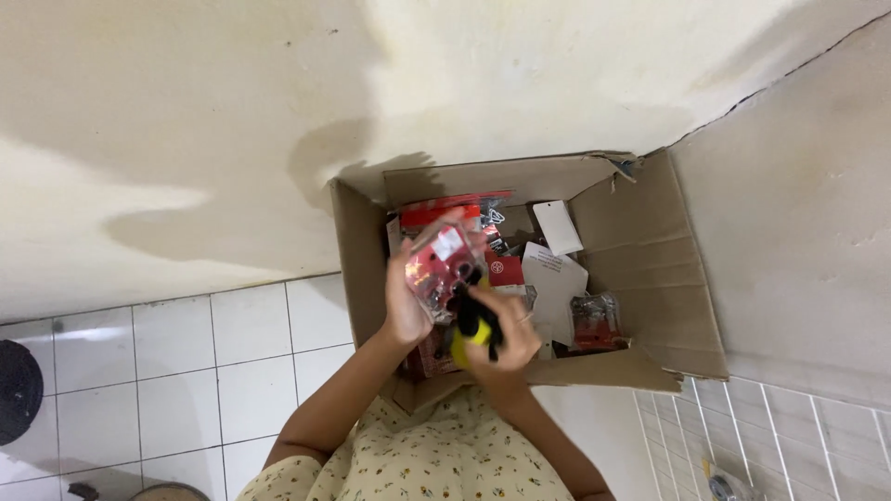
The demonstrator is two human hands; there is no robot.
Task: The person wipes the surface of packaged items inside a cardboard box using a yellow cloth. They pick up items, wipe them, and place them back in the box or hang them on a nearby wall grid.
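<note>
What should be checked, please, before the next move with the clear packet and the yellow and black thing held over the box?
1. Left hand grips the clear packet with red contents: ok, fingers wrapped around its left edge.
2. Right hand grips the yellow and black thing: ok, closed on it, though what it is cannot be told.
3. Both items held over the cardboard box: ok.
4. Box open: ok, flaps folded out.
5. Room left in the box: cannot tell; white cards and other red packets lie inside.
6. Packet sealed: cannot tell, blurred.
</note>
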